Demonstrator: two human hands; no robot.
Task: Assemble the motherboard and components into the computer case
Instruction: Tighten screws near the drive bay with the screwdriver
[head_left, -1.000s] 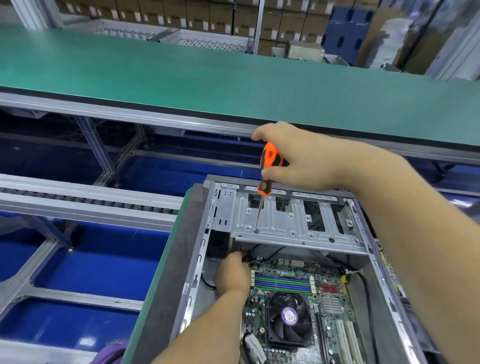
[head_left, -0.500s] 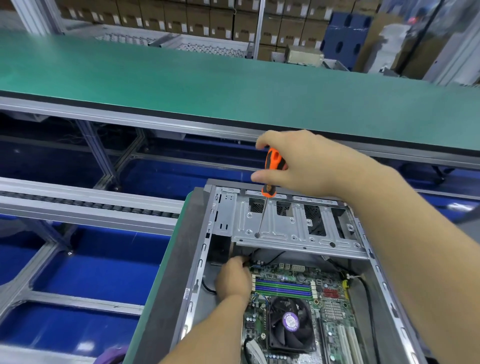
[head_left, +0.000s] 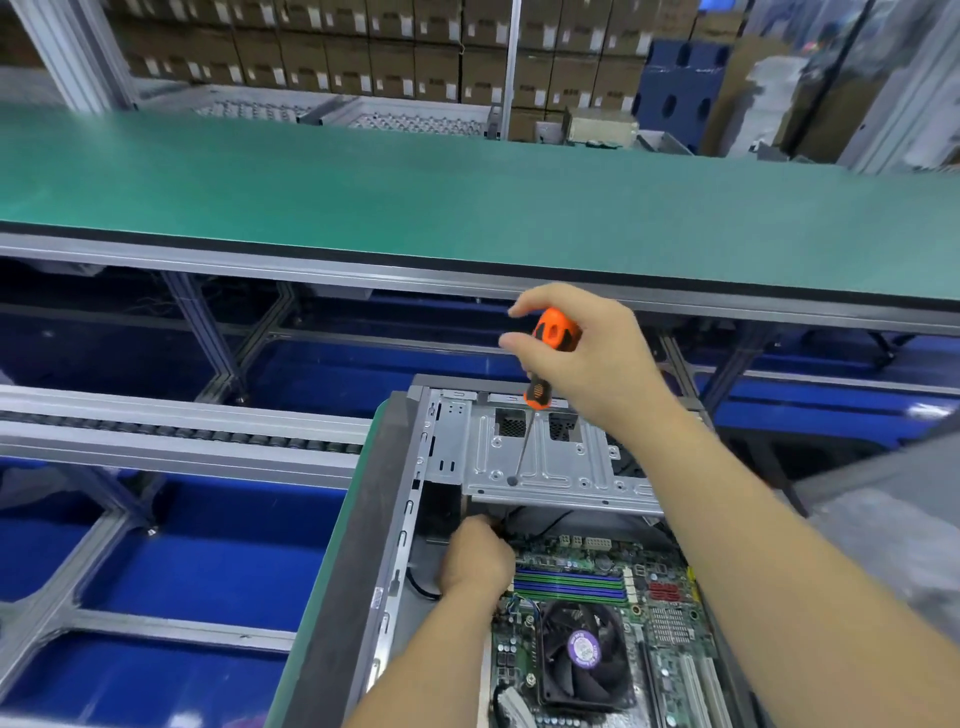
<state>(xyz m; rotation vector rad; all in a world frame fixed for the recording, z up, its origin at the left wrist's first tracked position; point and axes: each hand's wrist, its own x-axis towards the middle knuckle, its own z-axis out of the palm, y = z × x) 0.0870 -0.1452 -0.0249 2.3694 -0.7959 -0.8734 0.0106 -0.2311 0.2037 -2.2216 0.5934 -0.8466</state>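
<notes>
Gripping the orange-and-black handle of a screwdriver (head_left: 551, 340), the right hand (head_left: 582, 358) has its fingers curled round the grip and holds the tool nearly upright, its shaft tilted slightly and its tip resting on the grey metal drive bracket (head_left: 550, 467) at the far end of the open computer case (head_left: 410, 499). Lower down, the left hand (head_left: 475, 558) reaches inside the case at the far left corner of the green motherboard (head_left: 587, 566) (its fingers are hidden beneath the bracket's edge, so whether they grasp anything I cannot tell), just beside the memory slots (head_left: 569, 584), with the CPU cooler fan (head_left: 584, 657) nearer the camera and the case lying flat on a green-edged workbench (head_left: 332, 571).
</notes>
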